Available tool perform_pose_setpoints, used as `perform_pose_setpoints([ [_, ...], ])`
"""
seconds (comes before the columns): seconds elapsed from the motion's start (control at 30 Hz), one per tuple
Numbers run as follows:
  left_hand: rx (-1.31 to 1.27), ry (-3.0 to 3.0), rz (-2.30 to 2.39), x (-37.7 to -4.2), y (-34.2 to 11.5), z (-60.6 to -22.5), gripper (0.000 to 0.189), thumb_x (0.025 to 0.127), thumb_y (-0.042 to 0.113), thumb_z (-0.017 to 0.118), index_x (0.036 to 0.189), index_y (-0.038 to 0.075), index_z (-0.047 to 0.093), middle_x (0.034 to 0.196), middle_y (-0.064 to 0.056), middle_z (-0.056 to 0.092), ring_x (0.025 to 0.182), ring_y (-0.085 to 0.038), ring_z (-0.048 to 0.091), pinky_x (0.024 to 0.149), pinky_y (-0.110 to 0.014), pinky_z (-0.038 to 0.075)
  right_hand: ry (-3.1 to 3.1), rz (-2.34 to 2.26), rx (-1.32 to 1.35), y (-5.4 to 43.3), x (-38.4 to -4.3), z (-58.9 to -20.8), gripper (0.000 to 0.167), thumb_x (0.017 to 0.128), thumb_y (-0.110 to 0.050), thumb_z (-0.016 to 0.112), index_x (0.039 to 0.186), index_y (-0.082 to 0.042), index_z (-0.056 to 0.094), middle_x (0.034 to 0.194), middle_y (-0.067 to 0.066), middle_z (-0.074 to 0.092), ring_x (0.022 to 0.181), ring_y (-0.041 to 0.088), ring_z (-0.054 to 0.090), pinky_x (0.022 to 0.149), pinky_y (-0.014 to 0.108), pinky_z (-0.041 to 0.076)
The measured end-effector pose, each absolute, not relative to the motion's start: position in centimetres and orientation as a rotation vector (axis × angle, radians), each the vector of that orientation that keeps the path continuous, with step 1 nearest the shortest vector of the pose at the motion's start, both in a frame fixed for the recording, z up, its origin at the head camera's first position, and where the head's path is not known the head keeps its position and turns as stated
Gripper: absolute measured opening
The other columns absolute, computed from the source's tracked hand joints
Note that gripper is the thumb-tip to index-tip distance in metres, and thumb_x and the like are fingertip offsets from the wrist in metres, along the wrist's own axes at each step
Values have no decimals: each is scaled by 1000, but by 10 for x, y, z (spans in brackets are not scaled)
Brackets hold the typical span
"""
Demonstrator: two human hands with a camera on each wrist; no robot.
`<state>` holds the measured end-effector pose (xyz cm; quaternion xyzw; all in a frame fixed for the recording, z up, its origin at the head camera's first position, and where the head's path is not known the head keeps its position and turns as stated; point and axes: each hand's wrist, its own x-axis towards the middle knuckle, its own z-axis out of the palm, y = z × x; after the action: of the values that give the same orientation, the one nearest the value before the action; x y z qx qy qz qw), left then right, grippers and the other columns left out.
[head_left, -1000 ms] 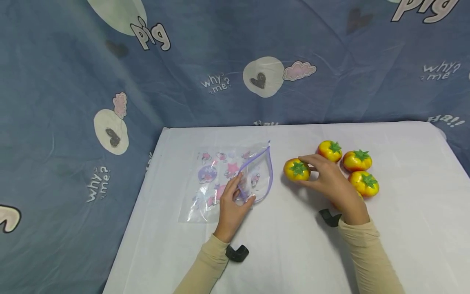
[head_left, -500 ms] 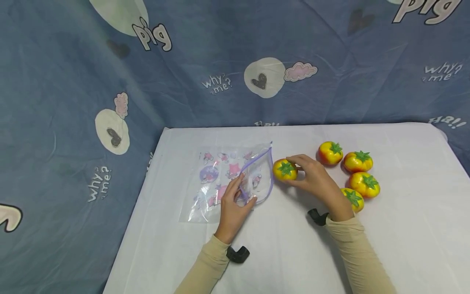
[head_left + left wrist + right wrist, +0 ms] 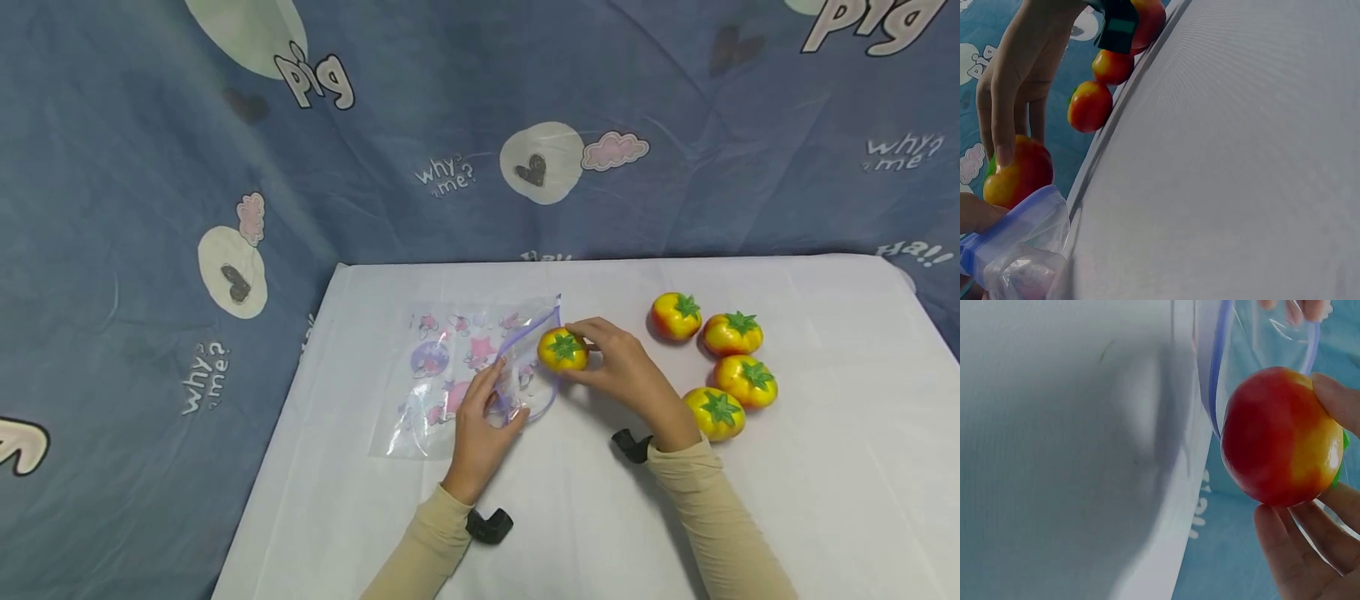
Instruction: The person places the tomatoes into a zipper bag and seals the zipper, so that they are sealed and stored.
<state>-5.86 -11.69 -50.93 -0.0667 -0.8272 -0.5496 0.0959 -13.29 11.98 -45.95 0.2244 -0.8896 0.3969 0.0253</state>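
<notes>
In the head view my left hand (image 3: 480, 437) holds a clear zip bag (image 3: 427, 433) by its purple-edged mouth, the fingers and thumb spread apart along the rim. The bag lies flat, printed with pink and purple pictures. My right hand (image 3: 626, 375) grips a glossy yellow-red fruit (image 3: 562, 350) with a green leafy top, shaped like a tomato or persimmon. That fruit overlaps the bag's mouth in the head view. Up close in the right wrist view, the thumb and fingertips span the fruit (image 3: 1279, 437), with the purple zip edge (image 3: 1217, 369) right behind it.
To the right on the white table (image 3: 840, 500) sit several similar fruits, among them a near one (image 3: 716, 412) and a far one (image 3: 675, 317). A blue patterned cloth (image 3: 420, 83) hangs behind the table. Both wrists carry black mounts.
My right hand has carried the fruit leftward to the bag's mouth, uncovering the nearest of the other fruits. My left hand stays at the bag's rim.
</notes>
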Motion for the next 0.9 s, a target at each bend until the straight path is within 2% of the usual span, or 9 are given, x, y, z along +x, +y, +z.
perform_pose_setpoints([
  [0.23,-230,-2447,-1610,-57,-114,-511,82,81,1,84,154,13,49,150,-10,54,139,-27,54,114,-34,51,-2760,1201,705,110,-133,-466,60,79,-14,90,132,-1,65,128,18,68,105,31,69,93,48,62],
  [0.63,-292,-2462,-1570,-53,-108,-510,83,80,2,85,154,11,49,149,-10,55,134,-28,58,109,-35,55,-2826,1145,660,98,-132,-470,64,80,-26,90,133,-2,65,130,18,67,106,30,65,99,49,60],
  [0.9,-288,-2450,-1577,-51,-105,-510,85,79,1,86,155,12,48,149,-10,55,134,-29,58,109,-35,55,-2832,1164,668,98,-133,-472,66,81,-28,90,135,-2,64,132,19,67,111,32,64,103,51,57],
])
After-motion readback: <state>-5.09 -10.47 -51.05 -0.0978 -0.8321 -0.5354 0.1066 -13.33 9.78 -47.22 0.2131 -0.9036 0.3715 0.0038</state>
